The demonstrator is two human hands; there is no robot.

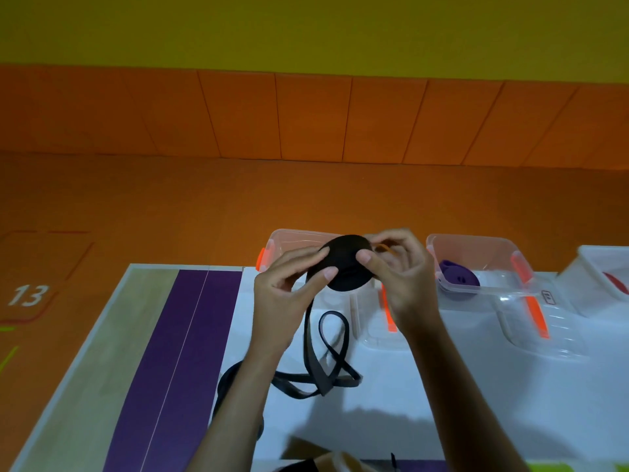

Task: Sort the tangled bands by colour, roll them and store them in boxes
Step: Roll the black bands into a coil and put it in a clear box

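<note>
A black band is partly wound into a flat roll (347, 264), held up above the table between both hands. My left hand (286, 294) pinches the roll's left edge with thumb and fingers. My right hand (398, 274) grips its right side, and a thin orange rubber band (386, 248) shows by those fingers. The loose tail of the black band (326, 356) hangs down and lies in loops on the white table top (442, 386). Behind the roll stands a clear box with orange clips (282, 243).
A second clear box (476, 264) at the right holds a rolled purple band (457, 275). Its lid (531, 321) lies in front. A white container (602, 277) with something red sits at the far right. A purple strip (177, 352) runs along the table's left part.
</note>
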